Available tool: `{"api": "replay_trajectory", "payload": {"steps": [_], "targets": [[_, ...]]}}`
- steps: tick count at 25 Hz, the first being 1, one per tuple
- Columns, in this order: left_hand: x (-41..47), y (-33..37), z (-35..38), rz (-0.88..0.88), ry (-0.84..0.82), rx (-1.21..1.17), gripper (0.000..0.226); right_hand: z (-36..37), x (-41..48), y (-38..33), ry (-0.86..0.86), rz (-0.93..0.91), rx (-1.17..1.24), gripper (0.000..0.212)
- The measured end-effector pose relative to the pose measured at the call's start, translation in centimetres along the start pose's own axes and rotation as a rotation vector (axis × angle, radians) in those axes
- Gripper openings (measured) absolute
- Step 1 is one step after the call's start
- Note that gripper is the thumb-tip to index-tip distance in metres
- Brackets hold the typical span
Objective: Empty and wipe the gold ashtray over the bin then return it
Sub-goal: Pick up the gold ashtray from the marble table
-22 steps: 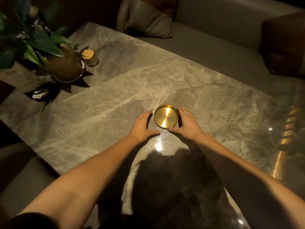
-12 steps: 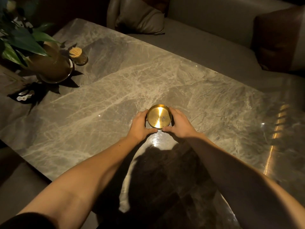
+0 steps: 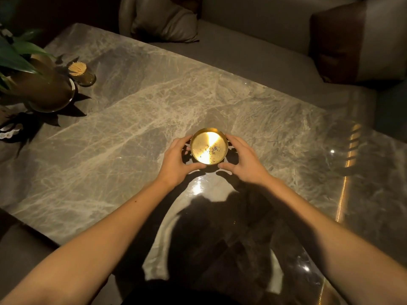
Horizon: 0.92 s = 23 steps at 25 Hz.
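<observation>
Near the middle of the grey marble table (image 3: 136, 133), the gold ashtray (image 3: 208, 146) sits between both hands, its round rim catching a bright streak of light and a scatter of dark ash flecks showing on its shiny floor. The left hand (image 3: 177, 160) cups its left side, thumb curled along the near edge and fingers (image 3: 187, 139) wrapped toward the far side; the right hand (image 3: 244, 160) mirrors it, thumb pointing in along the near edge and fingers bent round the right wall. Both hands are closed on the dish, though dark shadow under the palms hides exactly where skin meets metal, and whether the ashtray has left the tabletop cannot be told. Half a second ago the hands were already at its sides; since then the fingers have drawn in tighter around the rim, and the dish appears a little larger and tipped more openly toward the camera, so the ash inside now shows where before only a faint mark was visible. Nine tenths of a second ago the fingers stood looser, with clear gaps to the rim. At the far left corner a potted plant (image 3: 41, 89) stands in a saucer, with a small toothpick holder (image 3: 80, 72) just beside it, both well apart from the ashtray. Behind the table runs a grey sofa (image 3: 253, 51) with a cushion (image 3: 163, 20) at its left end.
</observation>
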State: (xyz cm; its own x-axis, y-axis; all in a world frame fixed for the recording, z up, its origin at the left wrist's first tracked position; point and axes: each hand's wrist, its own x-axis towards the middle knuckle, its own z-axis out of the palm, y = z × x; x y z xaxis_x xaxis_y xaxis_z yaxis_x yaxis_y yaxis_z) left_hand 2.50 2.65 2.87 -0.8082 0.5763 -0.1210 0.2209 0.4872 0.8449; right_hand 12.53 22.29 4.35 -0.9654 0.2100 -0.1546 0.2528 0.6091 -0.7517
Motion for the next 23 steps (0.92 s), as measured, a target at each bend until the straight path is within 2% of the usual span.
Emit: {"api": "replay_trajectory", "payload": {"steps": [6, 12, 17, 23], "targets": [[-2.6, 6.1, 2.5, 0.073, -0.050, -0.080, 0.087, -4.4, -6.3, 0.0, 0.165, 0.062, 0.097, 0.085], [-5.9, 12.5, 7.8, 0.135, -0.098, -0.156, 0.092, -9.0, -14.5, 1.6, 0.315, 0.115, 0.255, 0.084], [-8.9, 18.1, 14.0, 0.198, -0.144, -0.202, 0.094, -14.4, -22.3, 4.5, 0.364, 0.115, 0.245, 0.077], [-13.1, 23.8, 22.2, 0.190, -0.213, -0.330, 0.097, -20.0, -31.4, 9.1, 0.432, 0.129, 0.219, 0.076]]}}
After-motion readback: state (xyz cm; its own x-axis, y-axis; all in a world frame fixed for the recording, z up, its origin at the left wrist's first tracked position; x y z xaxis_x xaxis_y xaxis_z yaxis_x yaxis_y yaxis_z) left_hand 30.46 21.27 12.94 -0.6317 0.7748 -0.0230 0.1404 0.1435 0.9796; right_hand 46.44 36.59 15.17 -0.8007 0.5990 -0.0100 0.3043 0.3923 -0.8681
